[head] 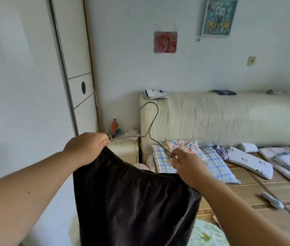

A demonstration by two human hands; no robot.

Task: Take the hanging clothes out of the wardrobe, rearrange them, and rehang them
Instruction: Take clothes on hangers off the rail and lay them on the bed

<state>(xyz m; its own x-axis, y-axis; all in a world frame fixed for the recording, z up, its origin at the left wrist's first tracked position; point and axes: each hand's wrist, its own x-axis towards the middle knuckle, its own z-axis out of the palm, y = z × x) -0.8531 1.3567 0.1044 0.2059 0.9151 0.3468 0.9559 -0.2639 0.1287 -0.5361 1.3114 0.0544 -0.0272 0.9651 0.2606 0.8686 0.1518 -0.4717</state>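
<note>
Fitting dark garment onto wire hanger, centre frame | left hand and right hand each pinch waistband plus hanger end | next up, I'd guess: seat it evenly, then back to wardrobe.

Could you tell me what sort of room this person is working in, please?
Most likely a bedroom: there is a bed with a padded cream headboard and checked pillow, a bedside cabinet beside it, and a white sliding-door wardrobe on the left.

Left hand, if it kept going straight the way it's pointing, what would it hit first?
Probably the bedside cabinet with the red bottle on it, beyond the left hand gripping the hanger; depth is unclear.
</note>
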